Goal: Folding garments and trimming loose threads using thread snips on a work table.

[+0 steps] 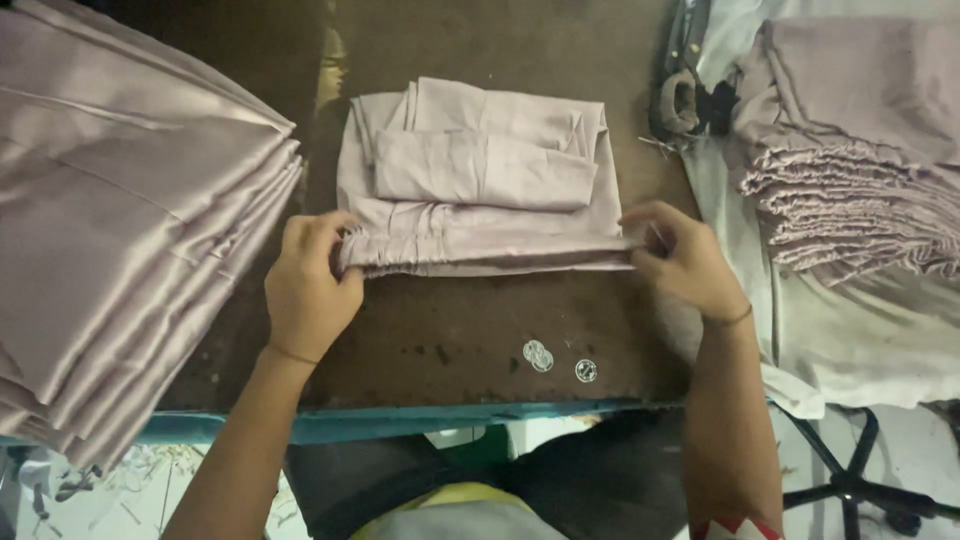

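Nearest the body: the front edge of the brown worktable (450, 340), trimmed in teal. Three small round silvery discs (540, 355) lie on the bare top just behind that edge, between the two forearms.

Left hand (308, 285): fingers curled shut, pinching the left end of the gathered elastic band of a folded pale mauve garment (480, 185). Thin band on the wrist.

Right hand (685, 258): fingers closed in a pinch on the right end of the same gathered edge. Thin band on this wrist too. The edge runs taut and nearly straight between the two hands.

Garment position: flat on the table centre, gathered edge toward the person, the rest folded over itself in layers behind it.

Left of the garment, apart from it: a tall stack of folded satin cloth (120, 210), same colour, overhanging the table front.

Right: a pile of gathered pieces (850, 190) in the same fabric, resting on a white sheet (860, 340).

Far right of the table's rear: a dark tool (685, 100), kind not clear.
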